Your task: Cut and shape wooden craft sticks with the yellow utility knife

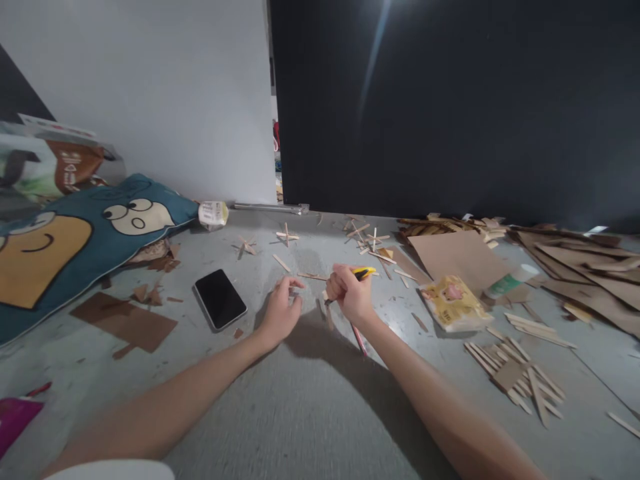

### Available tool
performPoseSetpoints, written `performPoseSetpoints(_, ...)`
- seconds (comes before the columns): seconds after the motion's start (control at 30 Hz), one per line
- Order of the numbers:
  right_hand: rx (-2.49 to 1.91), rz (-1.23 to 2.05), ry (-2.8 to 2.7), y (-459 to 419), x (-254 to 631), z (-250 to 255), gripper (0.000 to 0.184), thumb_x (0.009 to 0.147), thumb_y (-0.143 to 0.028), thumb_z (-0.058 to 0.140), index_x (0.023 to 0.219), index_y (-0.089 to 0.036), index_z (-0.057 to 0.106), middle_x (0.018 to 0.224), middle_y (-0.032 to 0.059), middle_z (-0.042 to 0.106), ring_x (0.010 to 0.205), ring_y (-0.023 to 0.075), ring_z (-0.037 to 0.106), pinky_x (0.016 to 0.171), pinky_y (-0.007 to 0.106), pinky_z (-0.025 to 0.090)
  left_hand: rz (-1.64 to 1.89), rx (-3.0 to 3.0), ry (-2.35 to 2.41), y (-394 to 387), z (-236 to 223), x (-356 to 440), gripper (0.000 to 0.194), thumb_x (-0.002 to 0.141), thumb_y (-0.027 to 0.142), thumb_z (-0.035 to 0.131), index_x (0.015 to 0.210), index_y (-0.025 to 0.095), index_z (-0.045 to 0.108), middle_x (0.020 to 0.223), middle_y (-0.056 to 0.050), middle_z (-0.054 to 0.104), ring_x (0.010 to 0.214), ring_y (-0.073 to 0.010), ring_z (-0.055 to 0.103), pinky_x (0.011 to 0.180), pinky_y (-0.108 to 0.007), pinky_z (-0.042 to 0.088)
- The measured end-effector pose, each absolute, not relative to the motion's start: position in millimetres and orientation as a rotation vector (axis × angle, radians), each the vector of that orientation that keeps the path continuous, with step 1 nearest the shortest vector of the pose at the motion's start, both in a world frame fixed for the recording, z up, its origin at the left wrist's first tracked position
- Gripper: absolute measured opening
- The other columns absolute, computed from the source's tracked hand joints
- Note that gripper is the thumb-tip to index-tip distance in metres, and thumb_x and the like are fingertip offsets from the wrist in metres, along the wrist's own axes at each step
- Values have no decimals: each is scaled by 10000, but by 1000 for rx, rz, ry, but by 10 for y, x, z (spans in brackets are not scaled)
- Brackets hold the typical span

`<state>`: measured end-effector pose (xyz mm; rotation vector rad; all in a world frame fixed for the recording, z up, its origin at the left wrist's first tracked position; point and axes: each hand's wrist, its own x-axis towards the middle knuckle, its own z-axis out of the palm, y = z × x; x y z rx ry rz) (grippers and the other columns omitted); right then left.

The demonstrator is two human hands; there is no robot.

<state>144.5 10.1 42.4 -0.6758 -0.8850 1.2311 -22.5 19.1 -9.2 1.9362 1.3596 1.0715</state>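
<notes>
My right hand is closed in a fist around a yellow and black cutter, its tip pointing down at the grey floor. My left hand rests on the floor just to its left, fingers curled and pressing on a small wooden stick. More thin wooden sticks lie scattered just beyond both hands. A reddish pencil lies under my right wrist.
A black phone lies left of my hands. A blue cartoon pillow is at the far left. Cardboard sheets, a yellow packet and piled sticks fill the right. A dark wall stands behind.
</notes>
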Motion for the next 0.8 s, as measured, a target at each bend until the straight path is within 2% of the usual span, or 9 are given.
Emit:
performPoseSetpoints(0.17, -723, 1216, -867, 125, 1450, 352, 582, 714, -383, 806, 479, -261, 287, 410, -123, 211, 354, 39, 171, 362, 232, 156, 1062, 1944, 1391, 207, -118, -208, 250, 820, 62, 508, 990, 235, 566, 1046, -54, 691, 1073, -225, 661, 1027, -440, 513)
performPoseSetpoints(0.37, -687, 1200, -871, 134, 1452, 376, 594, 745, -392, 785, 482, -257, 270, 425, -122, 202, 363, 38, 168, 364, 231, 196, 1065, 1942, 1392, 219, -134, -219, 260, 819, 39, 498, 976, 235, 564, 1040, -62, 687, 1068, -230, 655, 1026, -448, 505)
performPoseSetpoints(0.53, -690, 1216, -868, 176, 1492, 349, 608, 705, -417, 795, 458, -258, 263, 389, -124, 194, 335, 30, 161, 353, 221, 153, 1087, 1913, 1393, 237, -164, -226, 278, 798, 18, 507, 983, 211, 584, 1033, -70, 675, 1046, -225, 654, 997, -418, 506)
performPoseSetpoints(0.7, -673, 1201, -862, 181, 1550, 376, 593, 720, -393, 788, 455, -250, 277, 395, -121, 207, 338, 32, 183, 356, 214, 188, 1072, 1903, 1425, 231, -148, -226, 275, 787, 8, 529, 962, 208, 597, 996, -58, 677, 1017, -227, 651, 970, -405, 500)
performPoseSetpoints(0.8, -675, 1204, -849, 181, 1562, 364, 600, 717, -396, 786, 456, -253, 265, 392, -126, 192, 333, 31, 164, 347, 213, 169, 1071, 1902, 1418, 221, -132, -222, 285, 779, -7, 531, 956, 207, 595, 1007, -61, 677, 1027, -226, 647, 975, -400, 498)
